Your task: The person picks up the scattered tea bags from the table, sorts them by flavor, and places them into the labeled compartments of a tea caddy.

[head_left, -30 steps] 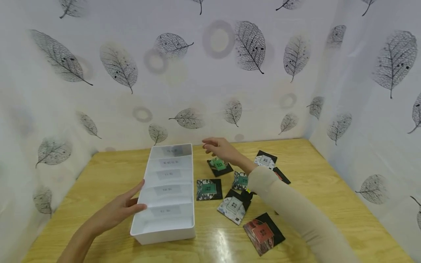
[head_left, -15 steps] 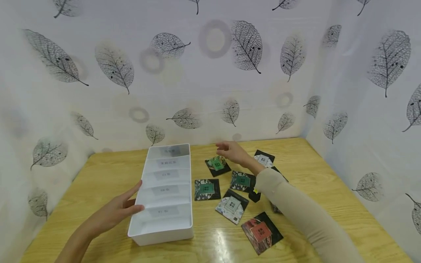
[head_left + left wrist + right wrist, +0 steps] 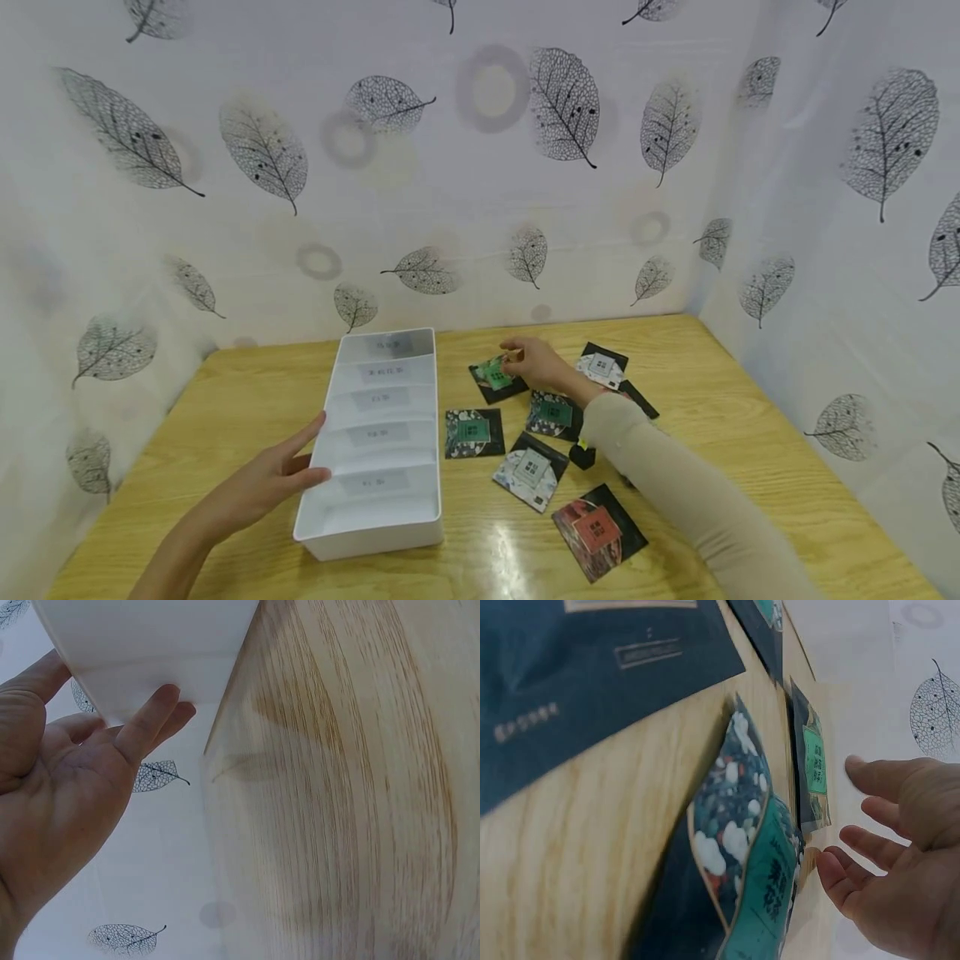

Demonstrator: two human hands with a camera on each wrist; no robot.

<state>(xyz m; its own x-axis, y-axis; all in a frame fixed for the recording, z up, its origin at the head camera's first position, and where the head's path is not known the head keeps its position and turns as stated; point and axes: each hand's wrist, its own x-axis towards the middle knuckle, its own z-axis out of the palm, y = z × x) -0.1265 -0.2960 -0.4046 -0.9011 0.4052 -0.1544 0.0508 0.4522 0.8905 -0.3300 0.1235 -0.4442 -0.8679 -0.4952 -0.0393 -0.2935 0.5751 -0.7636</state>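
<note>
On the left of the table stands a long white divided box [image 3: 367,542] with grey labels in its compartments. My left hand [image 3: 273,475] holds its left side, thumb over the rim and fingers against the outer wall [image 3: 150,645]. Over the far green-labelled tea packet [image 3: 491,377] hovers my right hand [image 3: 543,365], its fingers loosely bent. In the right wrist view a gap shows between the fingertips [image 3: 855,766] and that packet, and nothing is held. A dark-green-labelled tea packet [image 3: 553,412] lies just below the right wrist.
More flat tea packets lie right of the box: a dark green one [image 3: 474,432], a white one [image 3: 531,471], a red one [image 3: 600,532] and a far white one [image 3: 602,365]. The right sleeve [image 3: 675,483] hides part of others. A leaf-print curtain [image 3: 465,192] closes off the back.
My right hand has moved right from beside the box's far end, then down towards the far green-labelled tea packet. The left hand stays on the box.
</note>
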